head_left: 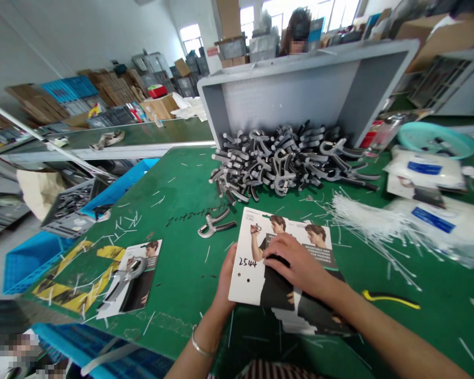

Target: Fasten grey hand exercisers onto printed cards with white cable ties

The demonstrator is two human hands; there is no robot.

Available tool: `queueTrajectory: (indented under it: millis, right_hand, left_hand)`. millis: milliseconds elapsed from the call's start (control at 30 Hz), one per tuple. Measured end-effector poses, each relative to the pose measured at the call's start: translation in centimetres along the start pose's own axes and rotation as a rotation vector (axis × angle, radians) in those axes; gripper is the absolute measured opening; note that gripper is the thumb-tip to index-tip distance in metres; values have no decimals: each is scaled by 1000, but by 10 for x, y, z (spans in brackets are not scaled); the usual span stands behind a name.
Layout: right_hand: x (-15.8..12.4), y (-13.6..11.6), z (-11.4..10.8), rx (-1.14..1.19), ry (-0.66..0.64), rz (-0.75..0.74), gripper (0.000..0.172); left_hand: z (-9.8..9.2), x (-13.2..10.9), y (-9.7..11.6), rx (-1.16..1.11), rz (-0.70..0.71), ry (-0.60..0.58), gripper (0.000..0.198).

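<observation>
A broad green counter [189, 173] is shown, at whose far side a grey plastic crate [292, 95] is tipped, its mouth turned toward the near side. From it a heap of grey-and-black V-shaped spring exercisers [276, 163] is spilled. At far right, plastic bags with blue labels [424, 168] are placed beside a round teal tray [414, 139]; just nearer, thin white plastic ties [375, 221] are spread. White-and-black printed cardboard cards [272, 289] are located at the near centre, overlapping, with "2544" handwritten on the front one. Their left edge is grasped in the grip of the left hand [226, 276]. The right hand [296, 266] is laid over them with bent fingers; whether its grip is clenched on an edge cannot be told. At near left, one exerciser is rested on a separate printed card [144, 276]. Another exerciser [217, 223] is seen between the cards and the heap. At right, a curved yellow-and-black tool handle [393, 298] is left lying.
</observation>
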State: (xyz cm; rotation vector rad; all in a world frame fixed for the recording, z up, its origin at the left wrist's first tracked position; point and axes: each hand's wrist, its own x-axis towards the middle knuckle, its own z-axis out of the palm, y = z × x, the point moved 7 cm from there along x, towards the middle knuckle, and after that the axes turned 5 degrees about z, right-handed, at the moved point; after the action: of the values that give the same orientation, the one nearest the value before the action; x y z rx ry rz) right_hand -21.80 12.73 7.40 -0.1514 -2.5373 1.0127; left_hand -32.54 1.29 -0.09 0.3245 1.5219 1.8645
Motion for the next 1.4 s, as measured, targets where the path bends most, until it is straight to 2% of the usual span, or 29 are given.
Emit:
queueTrajectory:
  millis: [167,267,367,467,500,600,700,767,833,900,967,1033,1100,1167,1200,1267,1333,1400]
  right_hand:
    - [7,2,3,37,34,45,13]
    - [3,1,-5,153,80,86,14]
    - [-13,9,-28,247,224,147,15]
    - [-42,54,-62,20,347,438,26]
    - [-54,78,-75,-158,346,599,32]
    - [-75,141,-107,-384,307,815,32]
    - [-80,185,-116,-547,213,966,30]
    - [-75,198,-112,-638,147,1023,29]
    - [-69,199,-111,-713,87,1030,27]
    - [-69,192,-118,-778,43,999,21]
    - [-76,175,-136,-833,24,948,16]
    - [-86,150,-156,-861,23,882,15]
    - [-91,112,-169,-834,45,755,11]
    - [-83,57,-170,-660,114,448,14]
    - [-79,31,-165,-566,112,337,14]
    - [-67,-8,-152,-402,89,216,10]
    - [-54,-27,-139,-204,94,213,7]
    - [-41,-26,-124,81,130,282,5]
  left_hand:
    - [-7,-11,22,-40,-9,9,55]
    - [-11,-15,25,24,-68,-51,53]
    - [-8,-21,19,128,-166,-152,47]
    - [-1,-24,18,108,-171,-176,42]
    - [3,-24,18,98,-167,-174,41]
    - [21,-21,12,91,-186,-218,38]
    - [41,-11,2,108,-160,-281,34]
    - [46,-4,-4,154,-127,-300,34]
    - [41,0,-6,239,-94,-320,36]
    - [26,1,7,396,30,-277,41]
    - [10,-3,35,617,269,-162,40]
    - [13,-17,69,825,545,-99,33]
    - [43,-34,92,945,786,-209,33]
    - [86,-50,101,985,977,-407,37]
    - [106,-56,102,999,1031,-483,38]
    - [134,-62,99,1000,1072,-576,34]
    - [142,-61,96,941,1042,-584,26]
    - [134,-58,99,847,999,-512,22]
